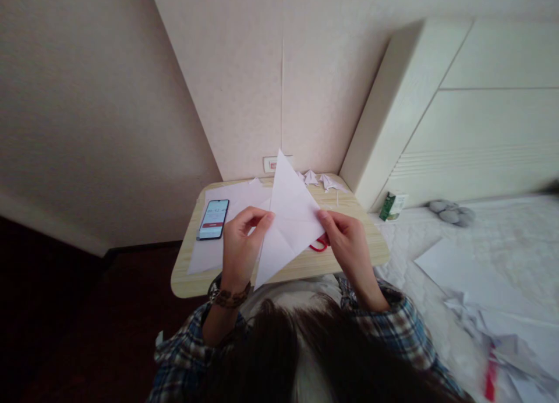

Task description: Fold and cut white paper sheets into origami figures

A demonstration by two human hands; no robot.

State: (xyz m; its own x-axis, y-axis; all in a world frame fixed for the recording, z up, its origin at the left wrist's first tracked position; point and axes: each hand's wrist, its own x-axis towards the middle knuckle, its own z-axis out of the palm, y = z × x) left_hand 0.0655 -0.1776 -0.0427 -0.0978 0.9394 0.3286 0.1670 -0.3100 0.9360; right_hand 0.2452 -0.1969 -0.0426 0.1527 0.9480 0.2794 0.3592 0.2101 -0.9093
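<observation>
A white paper sheet (288, 216), folded into a pointed kite-like shape, is held up above a small wooden table (349, 262). My left hand (241, 246) pinches its left edge with closed fingers. My right hand (347, 240) grips its right corner, fingers closed. Red scissors (319, 246) lie on the table, partly hidden behind the paper and my right hand. Both sleeves are plaid, and a bracelet sits on my left wrist.
A phone (213, 219) with a lit screen lies on flat white sheets (205, 254) at the table's left. Small folded paper figures (323, 180) sit at the far edge. A bed (419, 234) to the right carries paper scraps (480, 310), a green carton (392, 206) and grey plush (449, 212).
</observation>
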